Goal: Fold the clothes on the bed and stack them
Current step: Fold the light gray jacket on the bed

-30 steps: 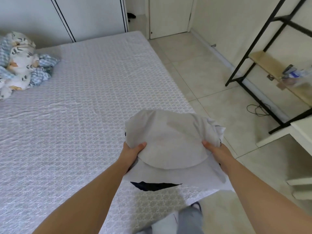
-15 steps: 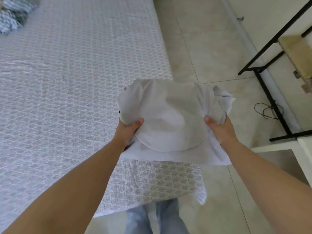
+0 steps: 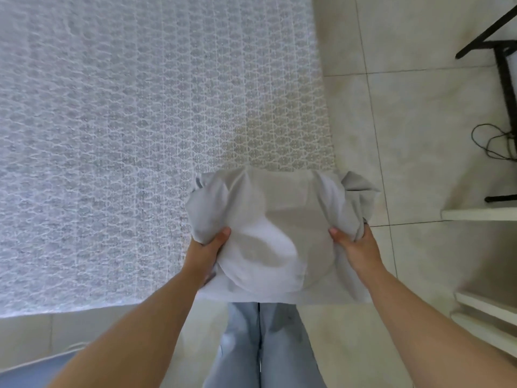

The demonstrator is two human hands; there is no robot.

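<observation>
Both hands, left hand [image 3: 208, 249] and right hand [image 3: 355, 247], are gripping a loosely folded white garment [image 3: 277, 236] over the bed [image 3: 140, 135] corner. Its right side is bunching, seemingly loose, so the fold may be slipping apart or sagging floorward.

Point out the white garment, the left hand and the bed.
white garment [image 3: 268, 236], head view, middle of the cloth.
left hand [image 3: 205, 252], head view, back of the hand.
bed [image 3: 126, 135], head view, bare patterned cover.

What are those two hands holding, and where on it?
A folded pale grey cloth garment: left hand grips its left edge, right hand its right edge.
</observation>
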